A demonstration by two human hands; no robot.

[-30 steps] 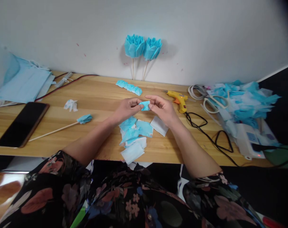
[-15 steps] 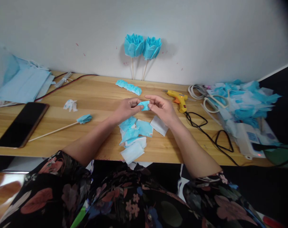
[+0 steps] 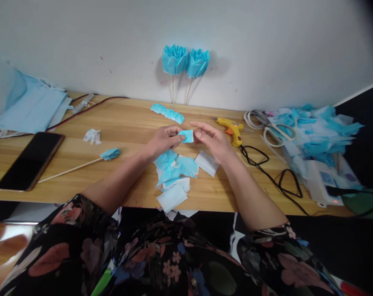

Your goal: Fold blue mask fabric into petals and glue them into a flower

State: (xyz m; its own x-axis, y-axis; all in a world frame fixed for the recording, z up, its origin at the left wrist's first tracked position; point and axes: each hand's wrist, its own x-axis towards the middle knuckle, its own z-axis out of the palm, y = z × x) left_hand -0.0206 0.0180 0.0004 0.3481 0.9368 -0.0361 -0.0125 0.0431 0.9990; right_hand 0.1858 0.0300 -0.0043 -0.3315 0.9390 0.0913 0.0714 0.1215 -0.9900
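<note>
Between the thumb and fingers of my left hand point(image 3: 165, 142) is a small folded piece of blue mask fabric point(image 3: 188, 136), its free end pointing right. My right hand point(image 3: 213, 142) is just beside that end, forefinger stretched out above it and thumb tip a little apart from its edge. Below my hands lie several blue and white fabric pieces point(image 3: 171, 174) in a loose heap, with a pale rectangle point(image 3: 206, 163) to their right. A pleated blue strip point(image 3: 167, 113) rests behind my hands. To the left lies a wooden stick with a blue fabric bud point(image 3: 110, 154).
Two blue fabric flowers point(image 3: 174, 60) on sticks lean against the wall. A yellow glue gun point(image 3: 233, 129) lies to the right with its black cord; farther right are scissors point(image 3: 279, 135), fabric scraps point(image 3: 322, 131) and a power strip point(image 3: 323, 183). Left are a phone point(image 3: 30, 161) and stacked masks point(image 3: 34, 107).
My right thumb and fingers have come off the right end of the blue fabric piece and moved slightly right. My left hand keeps its pinch on it.
</note>
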